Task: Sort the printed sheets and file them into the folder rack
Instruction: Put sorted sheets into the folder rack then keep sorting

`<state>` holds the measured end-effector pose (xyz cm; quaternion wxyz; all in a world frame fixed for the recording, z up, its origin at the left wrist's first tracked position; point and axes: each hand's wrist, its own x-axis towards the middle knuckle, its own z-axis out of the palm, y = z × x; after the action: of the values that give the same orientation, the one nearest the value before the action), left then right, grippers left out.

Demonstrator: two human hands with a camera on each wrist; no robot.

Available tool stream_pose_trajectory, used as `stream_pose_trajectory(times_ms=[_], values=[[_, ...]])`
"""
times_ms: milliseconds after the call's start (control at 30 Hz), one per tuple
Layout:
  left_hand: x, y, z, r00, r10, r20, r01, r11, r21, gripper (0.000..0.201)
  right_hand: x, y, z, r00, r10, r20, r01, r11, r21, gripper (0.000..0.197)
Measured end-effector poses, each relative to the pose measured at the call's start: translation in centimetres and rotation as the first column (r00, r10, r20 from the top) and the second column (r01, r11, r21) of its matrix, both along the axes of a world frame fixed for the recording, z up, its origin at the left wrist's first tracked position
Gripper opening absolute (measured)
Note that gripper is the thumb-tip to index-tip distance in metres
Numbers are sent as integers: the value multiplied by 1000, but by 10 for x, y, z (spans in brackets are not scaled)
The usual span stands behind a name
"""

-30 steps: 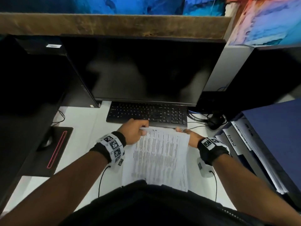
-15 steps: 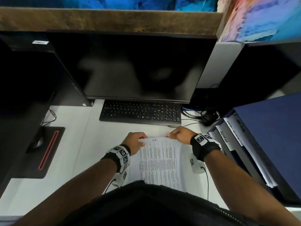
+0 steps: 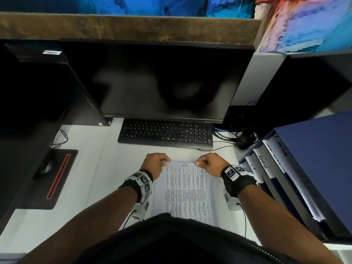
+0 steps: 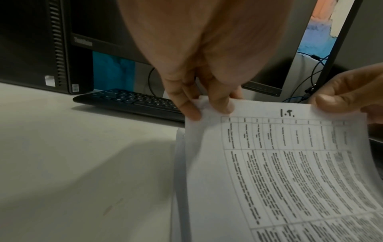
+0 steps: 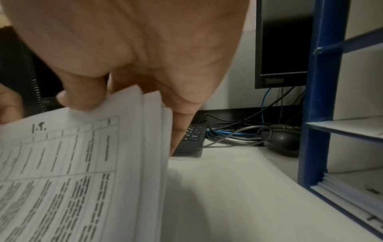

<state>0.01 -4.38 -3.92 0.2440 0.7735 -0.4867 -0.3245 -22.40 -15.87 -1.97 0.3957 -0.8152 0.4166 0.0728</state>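
A stack of printed sheets [image 3: 187, 193] with dense tables lies on the white desk [image 3: 80, 180] in front of me; its top page [image 4: 290, 172] is hand-marked "I.T." My left hand [image 3: 158, 164] pinches the top left corner [image 4: 202, 108], lifted off the desk. My right hand [image 3: 208, 163] pinches the top right corner, where several sheet edges fan apart [image 5: 153, 131]. The blue folder rack [image 3: 312, 168] stands at the right, with labelled tabs such as "ADMIN" [image 3: 262, 161] and papers in its slots [image 5: 352, 185].
A black keyboard [image 3: 165, 133] lies just beyond the sheets, under a dark monitor [image 3: 158, 80]. A computer tower [image 3: 38, 88] and a black mouse pad [image 3: 51, 178] are at the left. Tangled cables and a mouse [image 3: 244, 140] sit between keyboard and rack.
Both hands and the sheets have drawn back from the keyboard toward me. The right hand has shifted from under the right edge to pinching the top corner.
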Motion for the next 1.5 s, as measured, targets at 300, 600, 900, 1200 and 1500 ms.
stream_pose_trajectory(times_ms=[300, 600, 900, 1200, 1500], values=[[6, -21, 9, 998, -58, 35, 61, 994, -92, 14, -7, -2, -11, 1000, -21, -6, 21, 999, -45, 26], [17, -23, 18, 988, -147, 56, 152, 983, -99, 17, -9, 3, -18, 999, -43, 32, 45, 997, -60, 24], [56, -27, -7, 997, 27, 73, -40, 981, 188, 31, -32, 20, -18, 981, -8, 195, 21, 998, -63, 19], [43, -21, -18, 988, -130, 83, 107, 966, 235, 26, -37, 25, -17, 974, 10, 225, 3, 998, -59, 19], [40, -13, -4, 947, -283, 152, 264, 955, 132, 35, -34, 22, -15, 980, 30, 197, -19, 998, -56, 20]])
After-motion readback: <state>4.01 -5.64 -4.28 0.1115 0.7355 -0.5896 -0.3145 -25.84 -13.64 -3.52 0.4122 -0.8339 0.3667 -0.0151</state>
